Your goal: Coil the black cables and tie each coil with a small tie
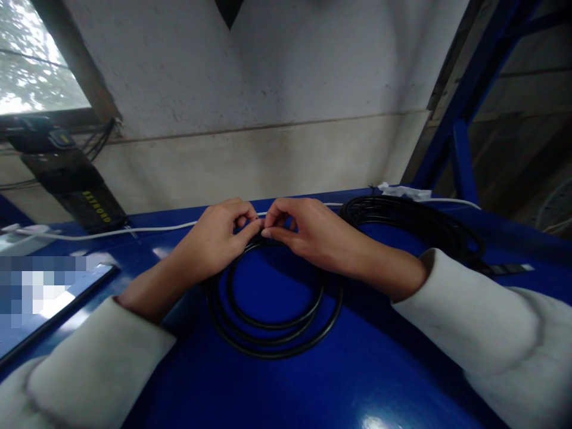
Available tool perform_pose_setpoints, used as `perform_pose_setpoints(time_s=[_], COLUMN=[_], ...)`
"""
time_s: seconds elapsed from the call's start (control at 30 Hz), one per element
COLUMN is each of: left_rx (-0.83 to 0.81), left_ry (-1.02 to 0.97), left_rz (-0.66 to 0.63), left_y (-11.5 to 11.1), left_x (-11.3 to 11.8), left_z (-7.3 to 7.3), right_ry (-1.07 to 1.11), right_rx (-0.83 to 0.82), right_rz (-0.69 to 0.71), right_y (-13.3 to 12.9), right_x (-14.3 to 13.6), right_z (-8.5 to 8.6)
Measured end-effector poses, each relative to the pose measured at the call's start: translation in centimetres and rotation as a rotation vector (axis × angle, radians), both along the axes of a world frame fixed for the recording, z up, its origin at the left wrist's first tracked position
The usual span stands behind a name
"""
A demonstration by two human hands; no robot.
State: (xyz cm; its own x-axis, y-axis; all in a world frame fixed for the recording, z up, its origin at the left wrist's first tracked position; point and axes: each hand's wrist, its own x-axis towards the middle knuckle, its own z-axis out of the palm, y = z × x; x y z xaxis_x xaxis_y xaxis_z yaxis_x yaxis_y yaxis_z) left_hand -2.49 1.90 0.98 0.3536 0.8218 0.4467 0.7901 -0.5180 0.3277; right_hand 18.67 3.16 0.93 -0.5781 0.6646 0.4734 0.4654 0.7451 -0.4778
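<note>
A coil of black cable (274, 325) lies on the blue tabletop in front of me, its loops fanned apart at the near side. My left hand (223, 232) and my right hand (304, 229) meet at the coil's far side, where the loops bunch together. Thumb and fingers of each hand are pinched, and the fingertips of both nearly touch. Whatever small thing sits between them is hidden by the fingers. The bunched cable runs right under the thumbs.
A second, thicker bundle of black cable (411, 223) lies to the right, beside crumpled clear plastic (404, 192). Along the wall runs a white cord (152, 229). A tablet-like screen (84, 298) and a black pouch (84, 190) are at left. A blue frame (473, 101) rises at right.
</note>
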Motion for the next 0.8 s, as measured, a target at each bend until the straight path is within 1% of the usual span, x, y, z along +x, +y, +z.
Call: perform_pose_setpoints(time_s=[0.13,0.2,0.3,0.5,0.63,0.8], left_rx=[-0.035,-0.046,-0.05,-0.049,-0.066,-0.087], left_ry=[-0.059,-0.064,-0.065,-0.047,-0.078,-0.116], left_rz=[0.007,0.009,0.007,0.003,-0.027,-0.099], left_y=[0.0,0.0,-0.1,-0.2,-0.3,-0.7], left_x=[0.1,0.2,0.2,0.2,0.2,0.3], left_z=[-0.1,-0.2,-0.2,-0.1,-0.2,-0.3], right_ry=[0.021,0.026,-0.024,-0.115,-0.067,-0.026], right_rx=[-0.006,-0.038,-0.097,-0.099,-0.118,-0.044], right_rz=[-0.038,-0.039,0.0,0.116,0.128,0.135], right_y=[0.4,0.7,1.4,3.0,2.9,2.1], right_x=[-0.2,-0.4,-0.7,-1.0,-0.8,-0.6], right_z=[-0.3,-0.4,-0.1,0.8,0.5,-0.1])
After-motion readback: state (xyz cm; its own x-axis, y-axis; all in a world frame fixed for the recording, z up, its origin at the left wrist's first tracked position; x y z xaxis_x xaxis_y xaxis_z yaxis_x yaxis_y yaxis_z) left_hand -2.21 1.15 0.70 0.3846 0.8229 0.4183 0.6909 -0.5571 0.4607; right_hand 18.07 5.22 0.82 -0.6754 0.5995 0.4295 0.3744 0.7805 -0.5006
